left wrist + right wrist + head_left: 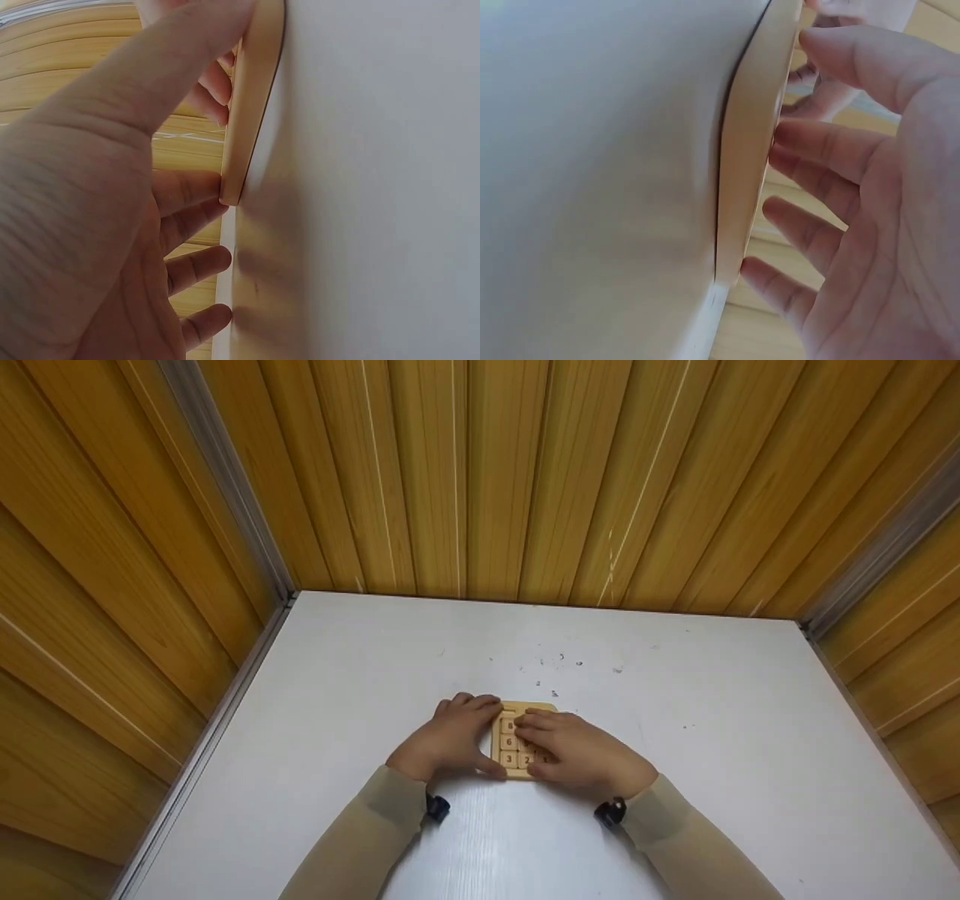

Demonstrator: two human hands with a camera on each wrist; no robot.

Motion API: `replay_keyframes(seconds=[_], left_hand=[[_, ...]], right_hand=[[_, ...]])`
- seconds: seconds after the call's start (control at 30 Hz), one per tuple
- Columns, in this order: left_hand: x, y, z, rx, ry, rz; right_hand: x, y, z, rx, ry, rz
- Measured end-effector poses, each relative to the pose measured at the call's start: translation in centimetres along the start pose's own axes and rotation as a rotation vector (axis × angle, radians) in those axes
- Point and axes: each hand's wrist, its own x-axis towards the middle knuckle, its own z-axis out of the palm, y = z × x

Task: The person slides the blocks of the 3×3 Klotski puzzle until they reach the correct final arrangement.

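A light wooden sliding number puzzle (531, 706) lies flat on the white table, low in the middle of the head view. Tiles marked 8, 6, 3 and 2 show on its left part; the right part is hidden under a hand. My left hand (452, 739) holds the puzzle's left side, thumb at the near corner and index finger at the far one. In the left wrist view the wooden edge (251, 112) runs between them. My right hand (589, 750) reaches over from the right with fingertips at the tiles, fingers loosely extended along the edge in the right wrist view.
The white table (360, 660) carries small dark marks (555, 694) beyond the puzzle. Wooden plank walls (495, 480) rise at the back and both sides, with grey metal posts (225, 472) at the corners. Each wrist wears a small black device (438, 808).
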Motion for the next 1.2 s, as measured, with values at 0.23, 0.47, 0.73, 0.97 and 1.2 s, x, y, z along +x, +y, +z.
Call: replay_keyframes(seconds=[0.23, 0.47, 0.73, 0.97, 1.2], left_hand=[[0.0, 0.1, 0.0, 0.000, -0.008, -0.002], [-0.1, 0.2, 0.1, -0.004, -0.008, -0.002], [0.0, -0.1, 0.0, -0.002, -0.019, -0.013], [0.1, -0.3, 0.0, 0.006, -0.020, 0.006], [0.0, -0.1, -0.1, 0.010, -0.019, 0.008]], right_hand=[[-0.7, 0.6, -0.2, 0.006, 0.023, 0.016], [-1.3, 1.0, -0.4, 0.028, 0.038, 0.037], [-2.1, 1.5, -0.6, 0.005, 0.043, 0.048], [-2.6, 1.9, -0.6, -0.028, 0.054, 0.018], [-2.9, 2.0, -0.6, -0.035, 0.086, 0.011]])
